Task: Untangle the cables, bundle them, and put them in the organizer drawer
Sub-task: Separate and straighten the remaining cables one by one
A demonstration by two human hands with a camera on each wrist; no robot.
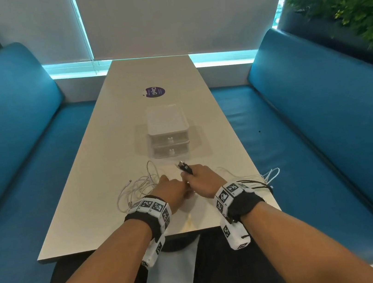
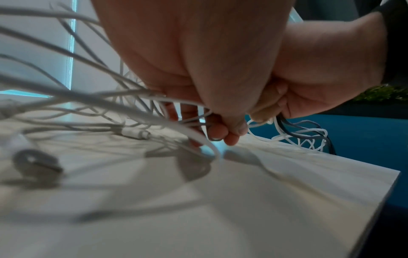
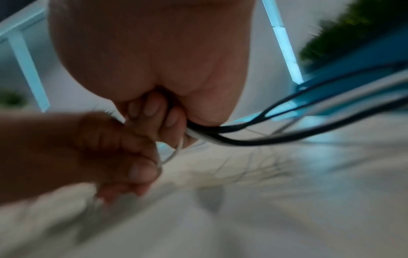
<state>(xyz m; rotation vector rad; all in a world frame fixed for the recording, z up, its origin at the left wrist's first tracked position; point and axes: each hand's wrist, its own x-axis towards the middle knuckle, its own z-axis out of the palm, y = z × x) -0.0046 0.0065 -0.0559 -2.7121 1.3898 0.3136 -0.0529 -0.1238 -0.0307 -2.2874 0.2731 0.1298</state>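
Untangling step: our left hand [image 1: 171, 187] pinches white cable [image 1: 139, 187], right hand [image 1: 202, 179] grips black cable [image 3: 276, 137]. Next we separate them, then bundle; drawer [image 1: 169, 141] closed.

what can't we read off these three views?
- Drawers of the organizer: head view, fronts translucent and small, contents not visible.
- Number of white cables: tangled; left wrist view blurs them.
- Left hand fingertips: head view, hidden by the hand's back.
- Black cable far end: right wrist view, runs off the right edge.
- Right hand grip: motion blur.
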